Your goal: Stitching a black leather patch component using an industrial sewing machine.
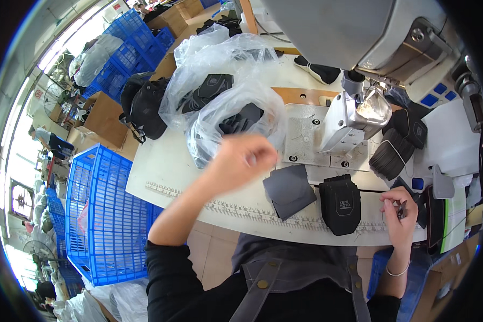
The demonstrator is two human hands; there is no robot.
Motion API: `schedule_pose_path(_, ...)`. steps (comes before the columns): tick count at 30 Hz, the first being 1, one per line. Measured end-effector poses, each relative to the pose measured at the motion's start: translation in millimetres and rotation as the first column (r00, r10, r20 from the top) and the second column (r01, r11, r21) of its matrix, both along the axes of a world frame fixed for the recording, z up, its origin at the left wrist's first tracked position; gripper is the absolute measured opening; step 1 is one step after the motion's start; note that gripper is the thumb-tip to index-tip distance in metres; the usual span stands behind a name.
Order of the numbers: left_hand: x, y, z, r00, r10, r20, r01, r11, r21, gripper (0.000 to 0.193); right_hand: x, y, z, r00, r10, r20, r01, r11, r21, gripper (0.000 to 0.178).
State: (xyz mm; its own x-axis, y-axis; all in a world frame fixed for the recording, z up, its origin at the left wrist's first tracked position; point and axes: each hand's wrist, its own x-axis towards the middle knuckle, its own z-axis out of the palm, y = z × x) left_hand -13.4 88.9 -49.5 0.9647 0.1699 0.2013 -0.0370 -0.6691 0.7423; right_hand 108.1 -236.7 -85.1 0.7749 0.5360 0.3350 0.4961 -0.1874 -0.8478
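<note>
My left hand (241, 165) is smeared by motion above the table, in front of an open clear plastic bag (276, 115) with dark fabric pieces (244, 119) inside. Its fingers look curled, but whether they hold anything cannot be made out. At the table's right front edge, my right hand (400, 217) is closed around small dark thread snips (400, 209), partly hidden by the fingers. Between the hands lie a loose pile of grey fabric pieces (288, 192) and a neat stack of black shaped fabric pieces (340, 206) with pale print on top.
A sewing machine (349, 121) stands behind the stacks. Tied bundles of black pieces (392, 155) lie to its right. A ruler strip (241, 211) runs along the front edge. A blue plastic basket (110, 214) stands left of the table; a black bag (145, 104) sits at its far left.
</note>
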Motion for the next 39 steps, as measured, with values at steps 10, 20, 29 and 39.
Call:
schedule_pose_path(10,-9.5,-42.3,-51.6,0.996,0.053,-0.077,-0.030,0.961,0.274,0.049,11.3,2.9,17.0,0.986,-0.059,0.157,0.054,0.998,0.031,0.009)
schedule_pose_path(20,-5.4,-39.4,-53.2,0.998,0.041,0.036,-0.047,0.981,0.186,0.041,-13.8,42.9,16.7,0.968,0.166,0.187,-0.133,0.976,-0.174,0.029)
schedule_pose_path(29,-5.4,-17.7,-37.6,0.953,-0.087,-0.289,-0.095,0.822,-0.561,0.014,-9.4,47.1,10.4,0.952,0.247,0.182,-0.175,0.924,-0.340,0.043)
schedule_pose_path(39,-6.0,-44.2,-20.8,0.959,-0.194,-0.204,-0.077,0.516,-0.853,0.036,-13.1,40.9,14.6,0.993,0.118,-0.024,-0.120,0.976,-0.180,0.028)
